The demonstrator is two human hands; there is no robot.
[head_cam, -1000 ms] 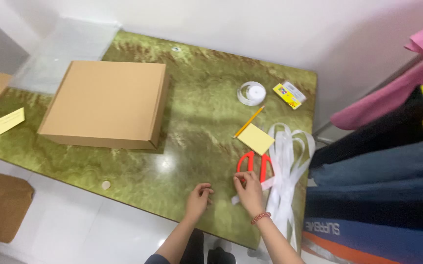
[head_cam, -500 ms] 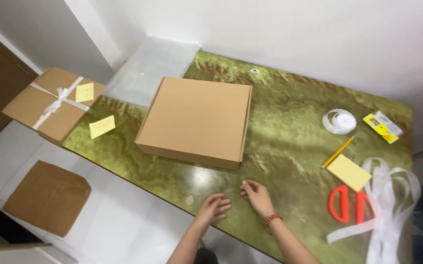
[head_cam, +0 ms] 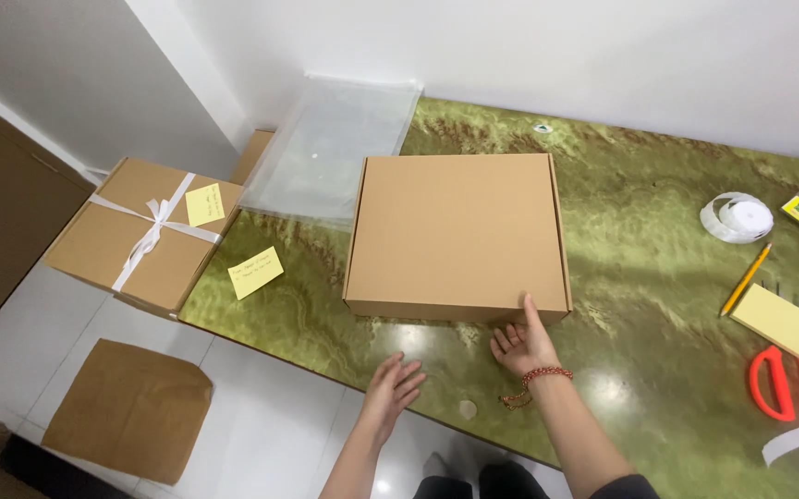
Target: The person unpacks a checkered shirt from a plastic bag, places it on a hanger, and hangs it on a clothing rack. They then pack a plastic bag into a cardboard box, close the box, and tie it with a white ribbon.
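Box [head_cam: 457,233] just past open right hand [head_cam: 521,345], fingertip on front edge; left hand [head_cam: 394,386] open nearby.

Both hands are open, palms up, near the cardboard box [head_cam: 459,233]: the right hand [head_cam: 521,344] touches its front edge with a fingertip, the left hand [head_cam: 394,386] hovers short of it

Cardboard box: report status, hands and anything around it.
Right hand open, fingertip on cardboard box front edge. Left hand open, over table edge. Box closed, flat; yellow note lies apart.
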